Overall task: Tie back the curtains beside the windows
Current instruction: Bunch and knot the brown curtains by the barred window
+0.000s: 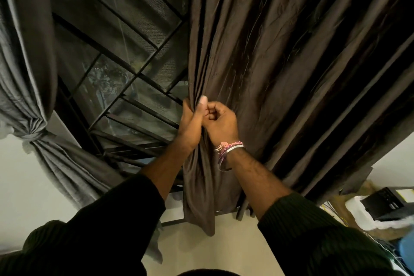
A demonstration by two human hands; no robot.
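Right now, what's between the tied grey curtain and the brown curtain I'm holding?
In the head view, the window with its dark metal grille lies between the grey curtain and brown curtain.

Vantage: your head camera, the only view, looking forward along both arms.
Facing: a barred window (125, 87) and the brown curtain (280, 74) beside it.
Nearness: close; your hands meet mid-frame, sleeves filling the bottom edge.
Overlap: none.
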